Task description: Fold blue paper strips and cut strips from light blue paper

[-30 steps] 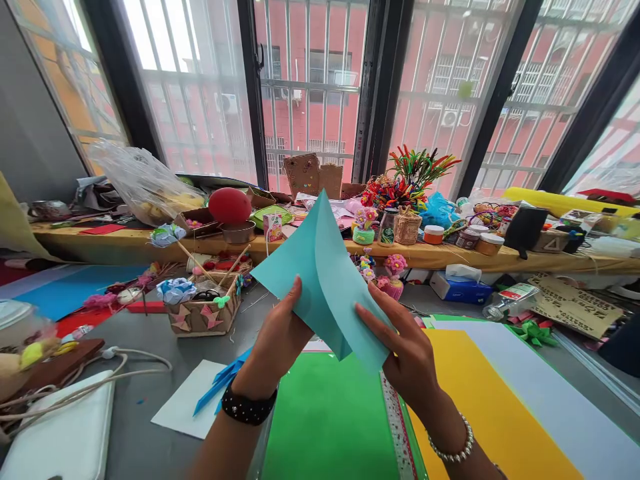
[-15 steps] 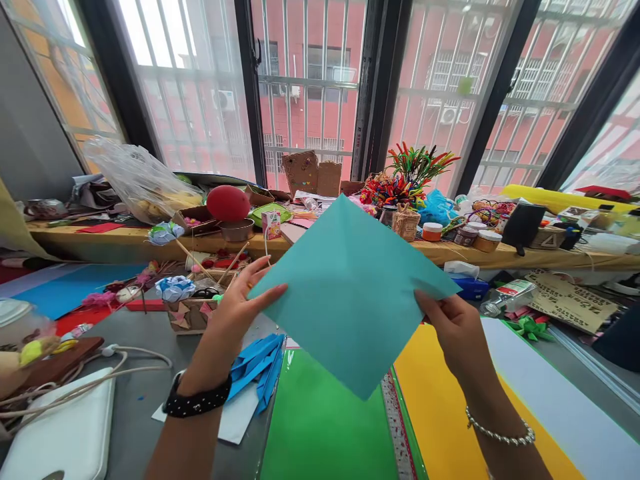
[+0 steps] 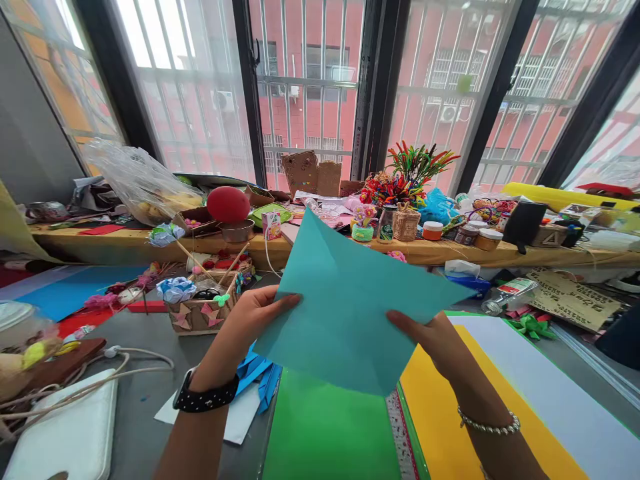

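A teal sheet of paper [image 3: 345, 307] with faint creases is held up in front of me, above the table. My left hand [image 3: 257, 313] pinches its left edge, the thumb on the near face and the fingers behind. On the opposite side my right hand [image 3: 433, 333] grips the sheet, its thumb lying on the near face and its other fingers mostly hidden by the paper. Under the sheet lies a green sheet in a glossy sleeve [image 3: 330, 427]. Folded blue paper strips [image 3: 257, 380] rest just beyond my left wrist.
Yellow paper [image 3: 445, 413] and white paper [image 3: 540, 393] lie to the right. A cardboard box [image 3: 195, 317] with craft flowers stands left, near a white tray [image 3: 65, 427] and cable. The crowded sill holds a red balloon [image 3: 227, 204], jars and pipe cleaners [image 3: 400, 187].
The teal paper has turned anticlockwise, its top corner shifting left and its right corner stretching further right. Both hands have moved inward along the sheet and still hold it.
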A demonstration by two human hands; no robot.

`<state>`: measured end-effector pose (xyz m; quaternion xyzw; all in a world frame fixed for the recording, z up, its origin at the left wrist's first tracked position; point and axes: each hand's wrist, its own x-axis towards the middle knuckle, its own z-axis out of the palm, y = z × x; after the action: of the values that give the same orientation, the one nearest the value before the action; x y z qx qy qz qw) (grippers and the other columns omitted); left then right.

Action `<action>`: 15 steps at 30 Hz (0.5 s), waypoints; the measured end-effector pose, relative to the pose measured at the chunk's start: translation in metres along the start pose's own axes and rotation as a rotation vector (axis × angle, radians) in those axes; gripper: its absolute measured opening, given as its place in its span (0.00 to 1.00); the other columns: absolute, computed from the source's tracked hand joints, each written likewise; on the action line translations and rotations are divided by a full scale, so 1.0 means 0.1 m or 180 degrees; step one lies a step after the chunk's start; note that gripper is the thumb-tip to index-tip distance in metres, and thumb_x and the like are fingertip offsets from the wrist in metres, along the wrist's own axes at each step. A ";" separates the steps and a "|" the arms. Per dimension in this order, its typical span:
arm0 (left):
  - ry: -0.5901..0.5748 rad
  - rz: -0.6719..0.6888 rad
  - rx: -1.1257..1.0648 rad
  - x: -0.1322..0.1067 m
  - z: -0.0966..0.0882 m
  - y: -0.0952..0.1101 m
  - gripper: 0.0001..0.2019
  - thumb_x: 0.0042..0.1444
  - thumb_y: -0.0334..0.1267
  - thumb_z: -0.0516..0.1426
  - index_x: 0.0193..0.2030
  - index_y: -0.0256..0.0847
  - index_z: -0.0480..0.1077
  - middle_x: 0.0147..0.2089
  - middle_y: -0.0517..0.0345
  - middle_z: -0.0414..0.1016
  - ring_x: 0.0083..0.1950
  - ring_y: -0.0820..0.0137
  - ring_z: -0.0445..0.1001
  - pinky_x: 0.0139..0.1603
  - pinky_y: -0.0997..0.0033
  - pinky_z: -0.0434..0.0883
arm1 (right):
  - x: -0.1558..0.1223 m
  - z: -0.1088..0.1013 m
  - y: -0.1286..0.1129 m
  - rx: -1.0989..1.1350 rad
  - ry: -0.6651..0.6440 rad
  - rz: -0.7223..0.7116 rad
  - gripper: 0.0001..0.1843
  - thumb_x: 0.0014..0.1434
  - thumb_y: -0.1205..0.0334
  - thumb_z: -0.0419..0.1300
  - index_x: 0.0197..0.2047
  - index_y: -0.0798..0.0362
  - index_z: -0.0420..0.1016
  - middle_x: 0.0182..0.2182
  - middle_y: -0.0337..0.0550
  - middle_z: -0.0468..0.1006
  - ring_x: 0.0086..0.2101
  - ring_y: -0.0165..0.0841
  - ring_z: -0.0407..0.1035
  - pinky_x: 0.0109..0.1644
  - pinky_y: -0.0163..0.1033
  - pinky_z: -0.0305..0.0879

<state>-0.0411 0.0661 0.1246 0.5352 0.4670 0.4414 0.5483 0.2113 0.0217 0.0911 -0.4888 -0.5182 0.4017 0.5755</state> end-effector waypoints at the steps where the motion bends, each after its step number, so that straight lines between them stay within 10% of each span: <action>1: -0.0039 -0.0026 -0.0028 -0.01 -0.01 0.00 0.13 0.40 0.41 0.63 0.33 0.38 0.74 0.30 0.53 0.78 0.27 0.65 0.75 0.27 0.70 0.71 | 0.00 0.00 0.02 -0.0084 -0.0037 0.0014 0.27 0.44 0.56 0.64 0.49 0.53 0.67 0.44 0.47 0.74 0.43 0.41 0.68 0.45 0.47 0.66; 7: -0.0558 -0.0134 0.0152 -0.02 -0.10 0.02 0.12 0.40 0.38 0.63 0.34 0.40 0.75 0.35 0.50 0.78 0.30 0.63 0.75 0.29 0.71 0.72 | -0.02 -0.08 0.07 -0.0383 -0.0430 0.0097 0.23 0.45 0.57 0.63 0.47 0.48 0.69 0.43 0.43 0.75 0.42 0.41 0.69 0.43 0.49 0.67; 15: -0.0249 0.0120 0.0223 0.06 -0.10 -0.02 0.09 0.38 0.40 0.63 0.28 0.39 0.76 0.29 0.53 0.78 0.28 0.65 0.74 0.30 0.70 0.71 | 0.00 -0.07 0.05 -0.0596 -0.0570 -0.0022 0.17 0.47 0.57 0.62 0.42 0.50 0.73 0.42 0.43 0.75 0.42 0.41 0.68 0.45 0.48 0.65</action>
<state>-0.0498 0.0732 0.1224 0.5795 0.4503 0.4138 0.5387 0.2183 0.0217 0.0865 -0.5008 -0.6044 0.3916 0.4801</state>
